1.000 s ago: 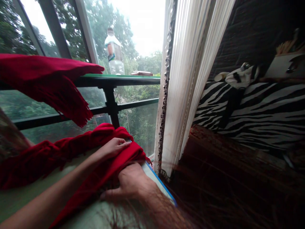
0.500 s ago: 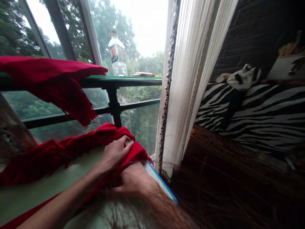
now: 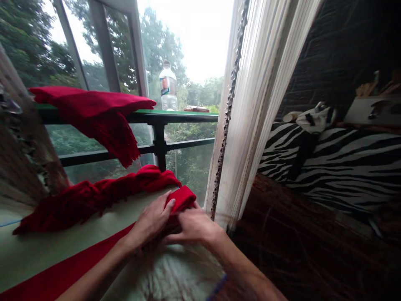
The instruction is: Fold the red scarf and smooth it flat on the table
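Observation:
A long red scarf [image 3: 70,263] stretches from the lower left over a pale surface [image 3: 28,255], and its far end is bunched into a thick fold. My left hand [image 3: 155,215] grips that fold from the near left, thumb lying across the cloth. On the right side, my right hand [image 3: 196,225] holds the fold's end, with its fingertips partly hidden behind the cloth. Just beyond my hands, a crumpled red fringed cloth [image 3: 103,192] lies along the back of the pale surface.
Another red fringed scarf [image 3: 94,104] hangs over the window railing [image 3: 191,118]. A plastic bottle [image 3: 168,92] and a flat dark item [image 3: 196,109] stand on the ledge. White curtains [image 3: 250,113] hang at the right, beside a zebra-striped cover [image 3: 344,154].
The folded end has become more compact, and the scarf's trailing length shows more. My right hand has shifted to the fold's right end. The view has turned left slightly.

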